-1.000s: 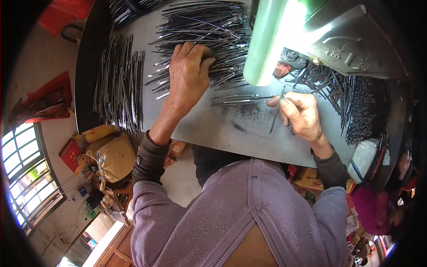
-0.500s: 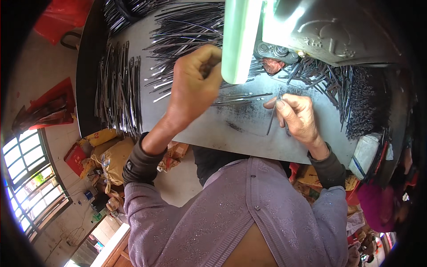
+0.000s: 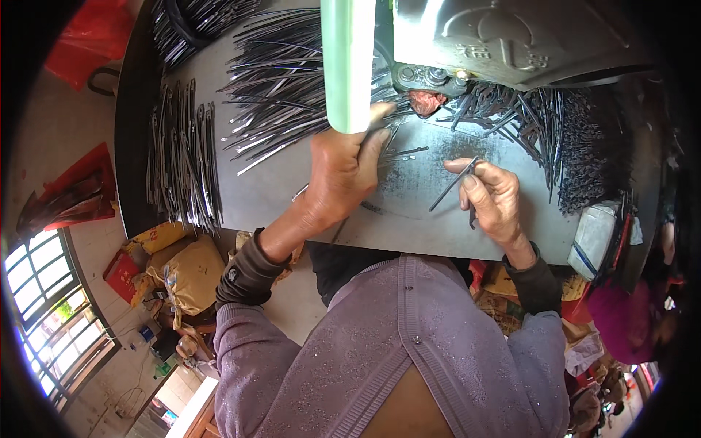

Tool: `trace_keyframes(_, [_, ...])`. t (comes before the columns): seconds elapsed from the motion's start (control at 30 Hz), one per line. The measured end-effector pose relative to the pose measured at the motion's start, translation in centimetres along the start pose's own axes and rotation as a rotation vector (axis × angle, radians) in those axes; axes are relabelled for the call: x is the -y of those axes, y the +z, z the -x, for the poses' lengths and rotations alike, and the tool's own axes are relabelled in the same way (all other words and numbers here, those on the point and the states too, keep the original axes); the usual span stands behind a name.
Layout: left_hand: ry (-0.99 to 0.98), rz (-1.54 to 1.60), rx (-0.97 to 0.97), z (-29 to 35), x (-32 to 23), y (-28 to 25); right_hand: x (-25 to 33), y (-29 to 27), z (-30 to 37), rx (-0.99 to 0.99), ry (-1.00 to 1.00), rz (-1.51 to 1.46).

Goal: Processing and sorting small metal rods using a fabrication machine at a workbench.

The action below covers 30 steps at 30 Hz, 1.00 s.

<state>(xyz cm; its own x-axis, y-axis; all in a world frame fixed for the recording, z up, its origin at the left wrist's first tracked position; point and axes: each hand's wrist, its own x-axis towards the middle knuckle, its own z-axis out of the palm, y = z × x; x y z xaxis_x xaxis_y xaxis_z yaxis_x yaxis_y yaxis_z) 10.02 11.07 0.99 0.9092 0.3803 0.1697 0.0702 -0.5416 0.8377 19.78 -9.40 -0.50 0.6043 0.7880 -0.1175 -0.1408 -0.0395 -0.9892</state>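
My right hand [image 3: 493, 201] is closed in a pinch, with a thin dark metal rod [image 3: 447, 193] slanting between thumb and forefinger. Below its curled fingers another short dark piece [image 3: 473, 217] sticks out. My left hand [image 3: 343, 171] reaches over the metal tabletop [image 3: 409, 226], thumb and forefinger closing on a thin metal strip [image 3: 392, 136] that seems to pass beneath the hand. The lamp tube partly covers its forefinger. Between the hands lie a few loose strips [image 3: 409, 154] with bright, flattened ends.
A lit pale-green tube lamp [image 3: 347, 66] and a metal machine housing [image 3: 504, 40] overhang the table. Long strips lie in a pile [image 3: 274, 95] and a left-hand row [image 3: 182, 157]. Short dark rods [image 3: 595, 153] are heaped at right, beside a white box [image 3: 593, 241].
My left hand has come down and slightly right from beside the lamp to the loose strips. The rod in my right hand has tilted from nearly upright to a slant.
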Motion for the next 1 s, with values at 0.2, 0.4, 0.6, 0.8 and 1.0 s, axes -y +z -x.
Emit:
trace_keyframes(0.2, [0.046,-0.031,0.015,-0.1,-0.1,0.1,-0.3,-0.7,1.3,-0.129,-0.073,-0.103])
trace_keyframes(0.4, [-0.249,0.287,0.105,-0.5,-0.5,-0.1,0.3,-2.2,3.2,-0.114,-0.353,0.754])
trace_keyframes(0.6, [-0.463,0.602,0.089,-1.1,-0.5,0.4,0.6,-1.0,2.7,-0.085,-0.361,0.964])
trace_keyframes(0.8, [-0.525,0.640,0.114,-1.6,-1.0,0.4,0.8,0.9,-0.3,-0.133,0.021,0.353])
trace_keyframes(1.0, [-0.500,0.684,0.079,-1.7,-1.1,1.1,1.7,1.3,-2.8,-0.080,0.201,0.054])
